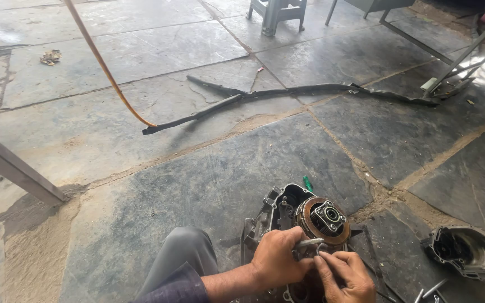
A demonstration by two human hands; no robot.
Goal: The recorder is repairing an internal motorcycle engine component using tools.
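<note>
Engine case [279, 216] sits on the stone floor [209, 174] at the person's knee [183, 249], with a round rusty clutch [324, 220] facing up on top of it. Both hands work at the clutch's near edge. The left hand [276, 259] is closed around a thin metal tool [309, 243], its tip pointing toward the clutch rim. The right hand [343, 275] lies just beside it, fingers pinched on a small part at the same spot; what that part is I cannot tell. A green-handled tool [307, 183] lies just behind the case. Well to the right rests a second case half [467, 252], open side up. Farther back, a long black rubber strip [287, 92] snakes across the slabs, and an orange hose [105, 67] runs down to its left end.
</note>
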